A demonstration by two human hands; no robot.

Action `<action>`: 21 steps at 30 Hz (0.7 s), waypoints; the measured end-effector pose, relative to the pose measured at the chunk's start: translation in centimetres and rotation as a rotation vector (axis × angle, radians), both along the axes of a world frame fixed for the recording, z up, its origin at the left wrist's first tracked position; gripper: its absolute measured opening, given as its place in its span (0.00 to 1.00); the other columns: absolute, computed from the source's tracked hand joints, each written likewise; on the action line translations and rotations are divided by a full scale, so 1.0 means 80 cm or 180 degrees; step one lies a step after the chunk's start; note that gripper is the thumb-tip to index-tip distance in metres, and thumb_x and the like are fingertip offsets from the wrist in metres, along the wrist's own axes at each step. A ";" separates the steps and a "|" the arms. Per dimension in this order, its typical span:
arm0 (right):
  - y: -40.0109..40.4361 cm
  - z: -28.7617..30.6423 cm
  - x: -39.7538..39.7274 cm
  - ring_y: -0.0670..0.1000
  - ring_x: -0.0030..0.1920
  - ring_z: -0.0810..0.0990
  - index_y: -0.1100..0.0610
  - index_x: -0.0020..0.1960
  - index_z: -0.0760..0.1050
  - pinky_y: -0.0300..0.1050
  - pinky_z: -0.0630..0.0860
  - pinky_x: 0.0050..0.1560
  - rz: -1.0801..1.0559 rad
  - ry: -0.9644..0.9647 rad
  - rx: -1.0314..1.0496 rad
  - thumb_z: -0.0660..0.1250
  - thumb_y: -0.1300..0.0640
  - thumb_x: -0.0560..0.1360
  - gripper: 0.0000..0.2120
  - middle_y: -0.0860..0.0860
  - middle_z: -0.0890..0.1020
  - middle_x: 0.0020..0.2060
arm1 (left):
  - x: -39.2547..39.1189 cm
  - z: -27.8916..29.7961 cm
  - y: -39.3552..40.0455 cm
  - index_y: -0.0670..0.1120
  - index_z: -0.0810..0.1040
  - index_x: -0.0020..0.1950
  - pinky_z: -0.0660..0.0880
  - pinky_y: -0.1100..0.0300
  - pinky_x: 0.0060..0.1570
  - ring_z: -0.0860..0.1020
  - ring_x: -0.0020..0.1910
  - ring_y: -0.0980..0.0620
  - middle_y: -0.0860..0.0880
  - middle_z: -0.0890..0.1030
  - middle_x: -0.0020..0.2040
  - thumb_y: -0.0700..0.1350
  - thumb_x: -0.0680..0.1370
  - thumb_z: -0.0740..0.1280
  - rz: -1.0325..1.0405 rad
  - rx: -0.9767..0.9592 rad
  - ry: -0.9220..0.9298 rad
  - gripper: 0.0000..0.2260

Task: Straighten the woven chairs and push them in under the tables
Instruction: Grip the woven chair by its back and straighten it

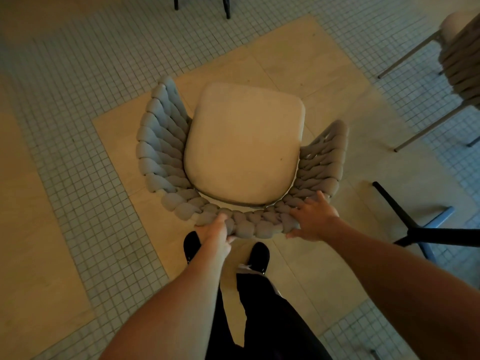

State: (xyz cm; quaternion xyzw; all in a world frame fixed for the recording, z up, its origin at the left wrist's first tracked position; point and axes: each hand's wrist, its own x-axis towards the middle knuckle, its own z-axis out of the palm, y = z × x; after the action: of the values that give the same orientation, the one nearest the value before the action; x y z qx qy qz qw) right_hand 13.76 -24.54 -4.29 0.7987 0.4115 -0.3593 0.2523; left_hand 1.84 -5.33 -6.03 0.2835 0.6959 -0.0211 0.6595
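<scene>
A woven chair [241, 141] with a grey braided back and arms and a pale seat cushion stands right in front of me, seat facing away. My left hand [217, 231] is closed around the braided top of the backrest at its left side. On the right side of the backrest lies my right hand [313, 219], fingers spread over the weave and thumb below the rim. No table top is in view ahead of the chair.
A second woven chair [459, 61] stands at the upper right. A black table base [415, 229] with splayed feet is close on the right. Dark legs [227, 6] show at the top edge. My feet in black shoes [257, 255] stand just behind the chair.
</scene>
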 end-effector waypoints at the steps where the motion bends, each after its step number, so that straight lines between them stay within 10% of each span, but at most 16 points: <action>1: 0.008 -0.005 -0.010 0.56 0.76 0.64 0.48 0.81 0.57 0.67 0.50 0.75 -0.0133 0.0030 0.0037 0.53 0.26 0.77 0.40 0.52 0.64 0.79 | -0.001 0.000 0.012 0.46 0.65 0.77 0.76 0.39 0.57 0.72 0.69 0.39 0.42 0.70 0.74 0.38 0.81 0.68 -0.0065 0.0082 0.0053 0.25; 14: 0.122 -0.026 -0.110 0.58 0.70 0.73 0.53 0.74 0.67 0.64 0.53 0.76 -0.1334 0.0368 0.0553 0.57 0.31 0.79 0.33 0.54 0.78 0.67 | 0.024 -0.018 0.180 0.44 0.68 0.73 0.79 0.41 0.40 0.75 0.63 0.35 0.38 0.72 0.69 0.37 0.76 0.72 -0.1169 0.0587 0.0545 0.27; 21: 0.072 -0.030 -0.068 0.58 0.66 0.75 0.51 0.72 0.64 0.58 0.62 0.67 -0.0830 0.0583 0.0755 0.62 0.39 0.79 0.26 0.53 0.78 0.66 | 0.013 -0.007 0.128 0.50 0.61 0.77 0.75 0.42 0.62 0.74 0.65 0.40 0.42 0.71 0.70 0.41 0.76 0.74 -0.0225 0.0877 0.0228 0.34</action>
State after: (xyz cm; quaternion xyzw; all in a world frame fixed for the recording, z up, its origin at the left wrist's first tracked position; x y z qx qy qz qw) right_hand 8.31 -18.76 -6.68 0.8334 0.3652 -0.4091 0.0693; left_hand 2.89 4.91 -6.57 0.3948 0.7048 0.0412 0.5880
